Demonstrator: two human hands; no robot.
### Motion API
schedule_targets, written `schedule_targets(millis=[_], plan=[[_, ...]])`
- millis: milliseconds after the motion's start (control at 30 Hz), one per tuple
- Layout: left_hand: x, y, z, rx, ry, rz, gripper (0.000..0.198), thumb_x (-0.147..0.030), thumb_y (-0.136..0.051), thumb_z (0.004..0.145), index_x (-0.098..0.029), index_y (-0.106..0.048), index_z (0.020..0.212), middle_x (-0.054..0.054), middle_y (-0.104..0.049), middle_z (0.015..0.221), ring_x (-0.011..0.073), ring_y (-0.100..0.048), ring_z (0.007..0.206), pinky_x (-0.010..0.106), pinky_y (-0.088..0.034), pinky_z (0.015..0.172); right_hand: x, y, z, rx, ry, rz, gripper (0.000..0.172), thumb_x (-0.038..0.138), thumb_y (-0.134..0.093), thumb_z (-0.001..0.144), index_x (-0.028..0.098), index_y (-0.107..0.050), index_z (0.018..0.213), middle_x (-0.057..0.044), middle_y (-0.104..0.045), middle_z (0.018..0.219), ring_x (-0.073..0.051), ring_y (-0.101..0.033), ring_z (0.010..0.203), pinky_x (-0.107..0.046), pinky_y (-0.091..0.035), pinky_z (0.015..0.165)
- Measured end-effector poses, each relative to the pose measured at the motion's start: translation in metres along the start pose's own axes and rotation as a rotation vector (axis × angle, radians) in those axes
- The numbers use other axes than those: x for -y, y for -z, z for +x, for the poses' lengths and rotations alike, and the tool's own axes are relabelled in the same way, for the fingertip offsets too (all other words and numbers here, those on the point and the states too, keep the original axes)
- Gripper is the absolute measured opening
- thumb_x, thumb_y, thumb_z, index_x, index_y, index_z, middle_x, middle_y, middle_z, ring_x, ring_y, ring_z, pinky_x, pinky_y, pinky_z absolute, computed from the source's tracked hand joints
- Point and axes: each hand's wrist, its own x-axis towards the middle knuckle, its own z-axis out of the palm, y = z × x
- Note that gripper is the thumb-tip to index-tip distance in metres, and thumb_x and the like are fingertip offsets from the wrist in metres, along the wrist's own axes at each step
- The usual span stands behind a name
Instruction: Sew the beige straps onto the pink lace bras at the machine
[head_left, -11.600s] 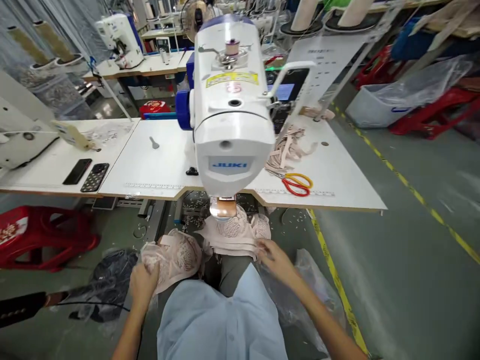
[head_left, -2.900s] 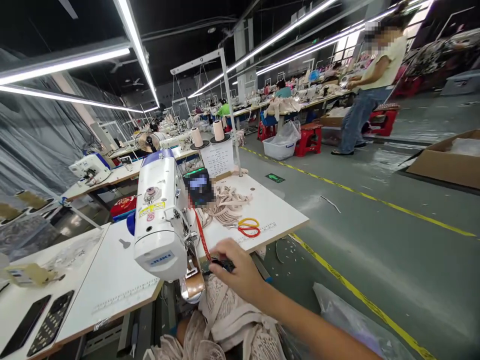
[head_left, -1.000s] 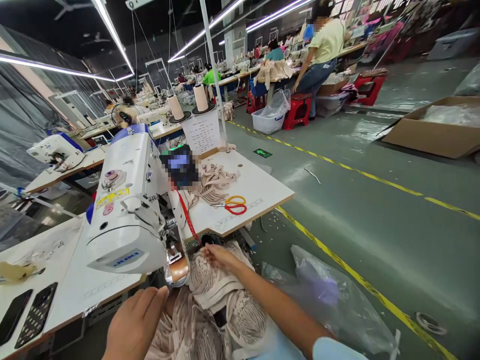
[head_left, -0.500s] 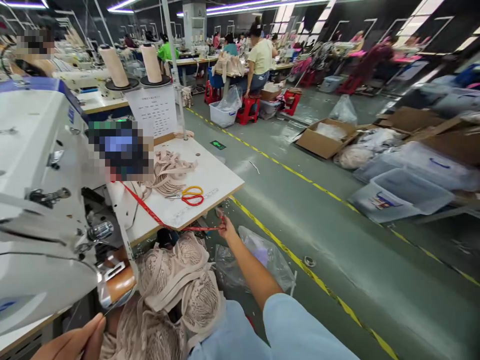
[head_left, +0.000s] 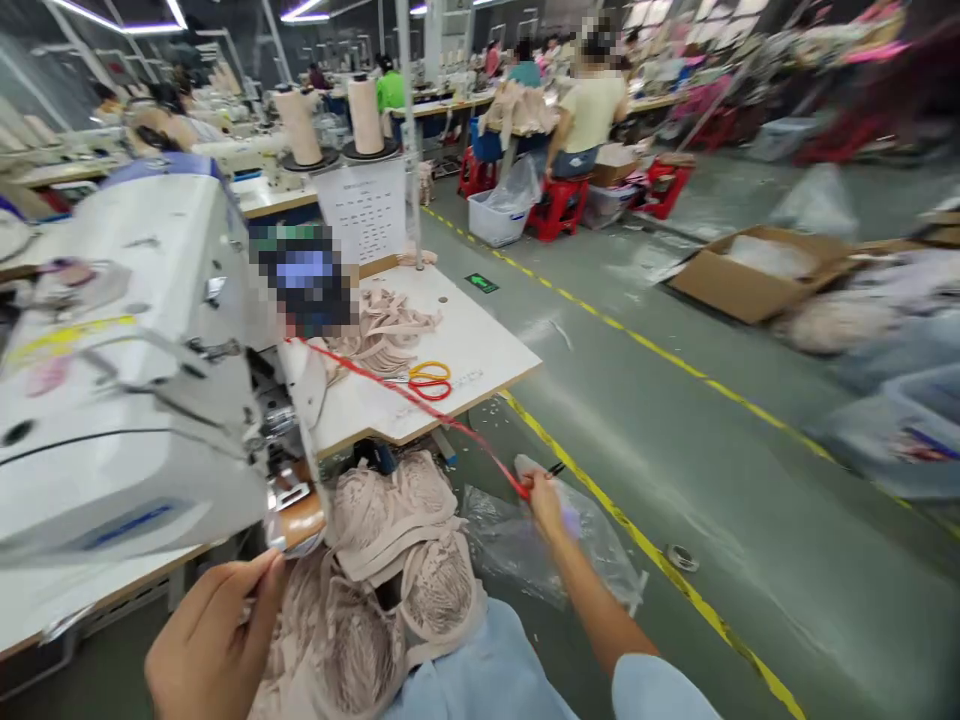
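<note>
Left hand: the thumb and forefinger of the left hand (head_left: 214,640) are narrowed to a pinch; whether anything thin is held between them cannot be told.
Right hand: the red ribbon (head_left: 420,400) is gripped in the closed fingers of the right hand (head_left: 546,505), and a small dark tip (head_left: 556,468) is seen poking out past them, too small to be identified.
Ribbon: it is stretched from the right fingers, up and leftward over the white table (head_left: 491,355), toward a pixelated screen (head_left: 304,275).
Sewing machine: its white head (head_left: 150,390) is seen above the left fingertips, with its metal end just beside them; contact cannot be made out.
Beige garments: they are heaped (head_left: 439,590) just right of the left fingers, and between the two hands.
Scissors: the red-and-yellow handles (head_left: 430,381) are seen on the table, up and left of the right fingers.
Fabric strips: a beige bundle (head_left: 390,320) is piled beyond the scissors, farther from the right fingers.
Plastic bag: it is spread (head_left: 600,545) on the floor, below and around the right hand.
</note>
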Motion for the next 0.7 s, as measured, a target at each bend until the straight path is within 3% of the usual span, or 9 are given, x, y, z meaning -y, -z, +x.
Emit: schedule_targets(millis=[100,167,233,300,367,433,500,700], plan=[[-0.015,0.003,0.008,0.019,-0.089,0.073,0.008,-0.017,-0.064,0.088,-0.016,-0.068,0.095,0.001,-0.068,0.081,0.0114,-0.061,0.072,0.022,-0.043,0.068,0.005,-0.027,-0.029,-0.034,0.039,-0.039,0.034,0.046,-0.059,0.086,0.016,-0.06,0.101,-0.008,-0.059,0.097,-0.017,-0.054,0.077,-0.031,-0.046,0.069],[-0.017,0.003,0.01,0.021,-0.052,0.071,0.008,-0.015,-0.063,0.089,-0.017,-0.067,0.096,0.001,-0.065,0.078,0.0106,-0.058,0.069,0.022,-0.042,0.065,0.017,-0.052,-0.064,0.087,0.051,-0.019,0.043,0.05,-0.065,0.079,0.019,-0.059,0.108,-0.006,-0.06,0.095,-0.016,-0.051,0.071,-0.029,-0.042,0.061],[-0.019,0.003,0.009,0.033,0.009,0.068,0.007,-0.017,-0.063,0.089,-0.018,-0.067,0.095,0.0,-0.062,0.075,0.0105,-0.055,0.066,0.022,-0.04,0.062,0.036,-0.079,-0.108,0.439,-0.044,0.087,0.048,0.057,-0.063,0.08,0.023,-0.056,0.113,-0.001,-0.057,0.082,-0.012,-0.039,0.054,-0.025,-0.031,0.048],[-0.022,0.005,0.009,0.059,0.062,0.06,0.006,-0.02,-0.062,0.09,-0.019,-0.067,0.093,-0.001,-0.06,0.073,0.0111,-0.053,0.064,0.022,-0.039,0.059,0.056,-0.108,-0.15,0.877,-0.42,0.246,0.048,0.067,-0.047,0.086,0.022,-0.057,0.101,0.003,-0.05,0.065,-0.008,-0.024,0.044,-0.023,-0.017,0.042],[-0.026,0.007,0.01,0.091,0.097,0.058,0.008,-0.023,-0.06,0.092,-0.019,-0.067,0.091,-0.001,-0.059,0.071,0.012,-0.053,0.064,0.022,-0.038,0.058,0.073,-0.134,-0.182,1.096,-0.694,0.35,0.05,0.069,-0.049,0.085,0.019,-0.057,0.091,0.006,-0.042,0.057,-0.006,-0.017,0.042,-0.021,-0.011,0.041],[-0.03,0.009,0.01,0.116,0.116,0.058,0.01,-0.025,-0.059,0.092,-0.02,-0.067,0.09,0.0,-0.06,0.072,0.0122,-0.053,0.063,0.023,-0.039,0.058,0.085,-0.154,-0.203,1.159,-0.771,0.438,0.05,0.067,-0.055,0.083,0.018,-0.057,0.09,0.007,-0.042,0.059,-0.004,-0.017,0.042,-0.02,-0.01,0.041],[-0.033,0.011,0.009,0.124,0.118,0.048,0.01,-0.025,-0.059,0.092,-0.02,-0.068,0.091,0.0,-0.062,0.074,0.0117,-0.053,0.062,0.022,-0.039,0.058,0.09,-0.167,-0.213,1.15,-0.743,0.498,0.048,0.064,-0.061,0.081,0.017,-0.057,0.092,0.006,-0.044,0.063,-0.003,-0.02,0.044,-0.019,-0.011,0.042],[-0.039,0.016,0.004,0.183,0.089,0.003,0.011,-0.025,-0.059,0.092,-0.019,-0.068,0.092,0.0,-0.063,0.074,0.0108,-0.053,0.059,0.021,-0.04,0.055,0.092,-0.18,-0.217,1.129,-0.615,0.562,0.05,0.065,-0.064,0.08,0.018,-0.048,0.086,0.007,-0.046,0.068,-0.002,-0.027,0.046,-0.018,-0.015,0.043]])
